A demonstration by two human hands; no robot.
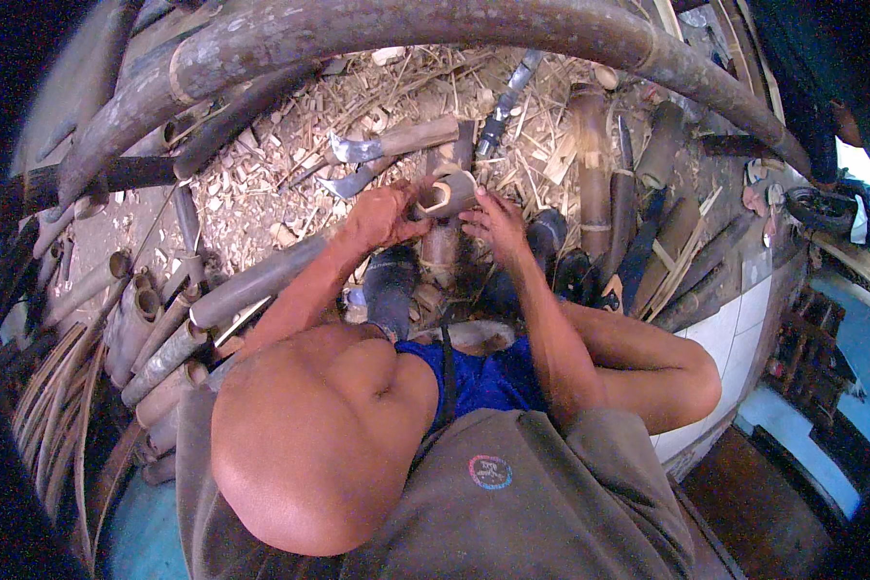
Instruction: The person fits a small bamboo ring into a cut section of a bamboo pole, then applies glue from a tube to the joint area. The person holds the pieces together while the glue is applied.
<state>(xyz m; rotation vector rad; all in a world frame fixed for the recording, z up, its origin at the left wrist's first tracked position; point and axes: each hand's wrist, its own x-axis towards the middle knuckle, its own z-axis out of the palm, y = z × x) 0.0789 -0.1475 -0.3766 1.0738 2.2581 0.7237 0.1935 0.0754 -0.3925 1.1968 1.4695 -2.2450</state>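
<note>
Between my hands is a short bamboo tube (462, 186), its pale cut end turned toward my left hand. My left hand (391, 215) is closed around that cut end. My right hand (496, 224) has its thumb and fingers on the tube's other end, in a light grip. Just beyond my left hand lie two hooked blades: a machete (358, 149) with a bamboo-like handle, and a second, darker hooked blade (350, 182). Below the tube, an upright-looking brown bamboo length (442, 246) runs between my feet.
A thick bamboo pole (406, 27) arches across the far side. Wood shavings (251, 179) cover the ground. Cut bamboo tubes (145, 309) are piled at left, and more bamboo lengths (594, 159) lie at right. A dark rod-shaped tool (498, 121) rests ahead. White tiles (735, 333) edge the right side.
</note>
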